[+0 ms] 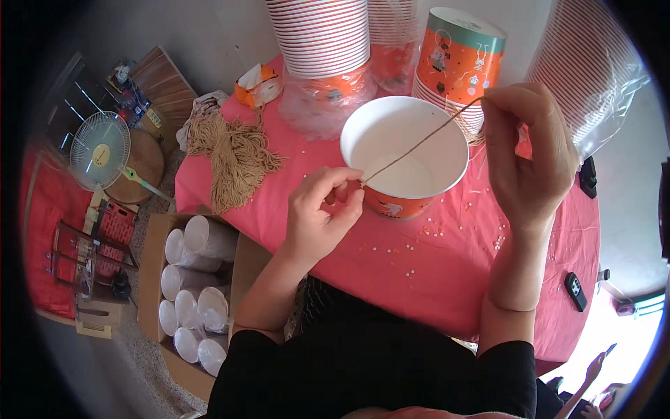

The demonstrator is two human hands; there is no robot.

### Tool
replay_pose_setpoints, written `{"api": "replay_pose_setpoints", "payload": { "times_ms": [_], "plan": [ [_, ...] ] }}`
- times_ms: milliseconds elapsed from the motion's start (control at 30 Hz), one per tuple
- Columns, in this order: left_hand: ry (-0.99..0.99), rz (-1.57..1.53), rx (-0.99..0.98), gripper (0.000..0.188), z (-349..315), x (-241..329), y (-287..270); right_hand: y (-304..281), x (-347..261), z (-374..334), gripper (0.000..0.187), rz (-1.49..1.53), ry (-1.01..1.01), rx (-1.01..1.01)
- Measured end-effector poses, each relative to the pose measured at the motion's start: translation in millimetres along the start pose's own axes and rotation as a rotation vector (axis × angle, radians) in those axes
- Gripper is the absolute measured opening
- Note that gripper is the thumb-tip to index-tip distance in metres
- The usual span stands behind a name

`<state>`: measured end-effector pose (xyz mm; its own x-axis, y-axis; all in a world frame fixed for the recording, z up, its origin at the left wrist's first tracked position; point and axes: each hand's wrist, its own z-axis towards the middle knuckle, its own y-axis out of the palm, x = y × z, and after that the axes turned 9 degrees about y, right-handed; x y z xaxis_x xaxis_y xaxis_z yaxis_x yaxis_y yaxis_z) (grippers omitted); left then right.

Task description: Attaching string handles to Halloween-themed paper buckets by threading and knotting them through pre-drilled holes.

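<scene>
A large paper tub (pixel 447 146), white inside and orange outside, stands on the pink tablecloth (pixel 419 265). My left hand (pixel 321 213) pinches the tub's near rim, where one end of a thin tan string (pixel 419 143) meets it. The string runs taut across the tub's mouth up to my right hand (pixel 527 157), which grips its other end between thumb and fingers above the tub's right side.
A bundle of tan strings (pixel 234 157) lies at the table's left. Stacks of striped and orange tubs (pixel 324 35) stand at the back. A cardboard box (pixel 150 241) of white cups sits on the floor left, beside a small fan (pixel 98 150). A dark remote (pixel 576 291) lies at right.
</scene>
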<state>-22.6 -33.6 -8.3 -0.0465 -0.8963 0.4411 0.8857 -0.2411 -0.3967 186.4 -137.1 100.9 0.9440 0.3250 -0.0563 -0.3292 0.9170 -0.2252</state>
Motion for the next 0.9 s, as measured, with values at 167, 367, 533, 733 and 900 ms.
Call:
{"api": "replay_pose_setpoints", "payload": {
  "times_ms": [167, 367, 533, 733, 900],
  "plan": [
    [-0.017, -0.086, -0.007, 0.016, 5, -2, 3, -1, 0, -1, 0.019, 0.004, 0.026, -0.002],
    [0.019, -0.021, -0.075, 0.014, 9, -4, 2, -3, 1, 2, 0.019, 0.000, -0.057, 0.051],
    [-0.017, -0.092, -0.086, 0.013, 12, -3, 1, -5, 1, 2, 0.019, 0.011, -0.022, 0.041],
    [0.165, -0.022, -0.134, 0.027, -1, 19, 3, -4, 3, 1, 0.018, 0.081, 0.095, -0.040],
    [-0.011, -0.065, -0.250, 0.027, 5, 20, 15, -3, 4, -8, 0.013, 0.282, 0.364, -0.085]
  ]
}}
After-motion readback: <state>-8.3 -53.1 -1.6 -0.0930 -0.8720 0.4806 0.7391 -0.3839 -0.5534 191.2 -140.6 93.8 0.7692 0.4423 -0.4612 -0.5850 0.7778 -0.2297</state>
